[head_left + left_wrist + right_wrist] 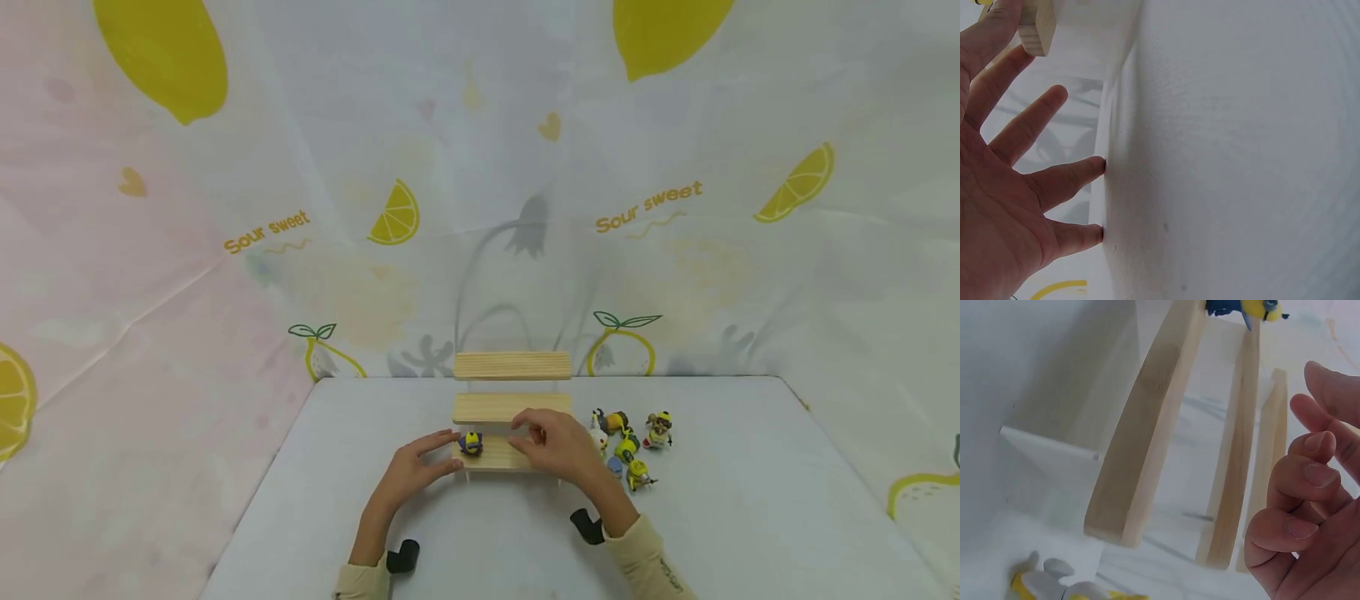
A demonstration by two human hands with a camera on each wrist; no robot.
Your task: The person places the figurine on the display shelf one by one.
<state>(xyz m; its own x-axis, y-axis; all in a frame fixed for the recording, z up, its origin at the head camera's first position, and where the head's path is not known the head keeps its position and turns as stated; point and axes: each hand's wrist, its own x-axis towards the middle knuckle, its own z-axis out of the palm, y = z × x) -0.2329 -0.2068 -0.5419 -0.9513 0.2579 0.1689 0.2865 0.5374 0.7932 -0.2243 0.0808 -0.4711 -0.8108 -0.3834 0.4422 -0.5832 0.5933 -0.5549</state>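
The left hand is at the left end of a three-tier wooden stand, its fingers extended and gripping nothing. Next, a yellow-and-blue toy figurine sits on the left part of the near, lowest tier. The right hand, loosely curled and holding nothing, hovers over that tier's right part. Farther right, a cluster of small figurines lies on the white table.
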